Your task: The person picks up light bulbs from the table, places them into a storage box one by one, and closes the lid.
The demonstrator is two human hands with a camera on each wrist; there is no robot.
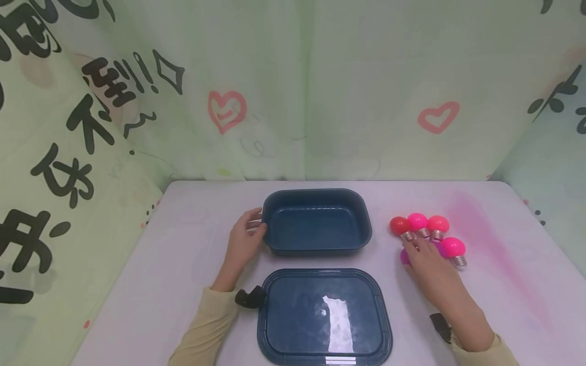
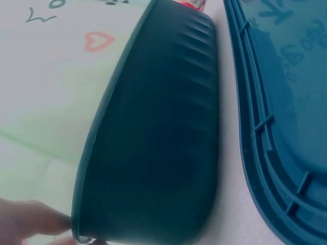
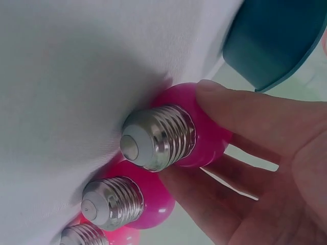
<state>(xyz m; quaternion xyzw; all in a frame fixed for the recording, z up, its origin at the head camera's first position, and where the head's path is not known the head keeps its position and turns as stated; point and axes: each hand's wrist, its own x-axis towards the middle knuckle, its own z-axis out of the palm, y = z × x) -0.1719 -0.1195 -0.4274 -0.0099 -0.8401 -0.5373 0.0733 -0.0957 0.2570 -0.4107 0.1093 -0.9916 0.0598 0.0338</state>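
My left hand (image 1: 246, 238) touches the left end of a dark blue rectangular container (image 1: 316, 247), its fingertips right at the rim. In the left wrist view, a finger (image 2: 36, 218) reaches the rim's corner. Off to the right, my right hand (image 1: 430, 269) pinches a magenta light bulb (image 3: 212, 138) between thumb and fingers, its silver screw base toward the wrist camera. Around that hand lie a red bulb (image 1: 400, 224), a pink bulb (image 1: 417, 221), a coral bulb (image 1: 438, 223) and another pink bulb (image 1: 453, 247). The hand partly hides the purple ones.
A dark blue lid (image 1: 297, 320) lies flat in front of the container, close to the left sleeve. Both stand on a white-covered table (image 1: 160, 284) with a pink smear at the right. Patterned green curtains (image 1: 320, 101) enclose the back and sides.
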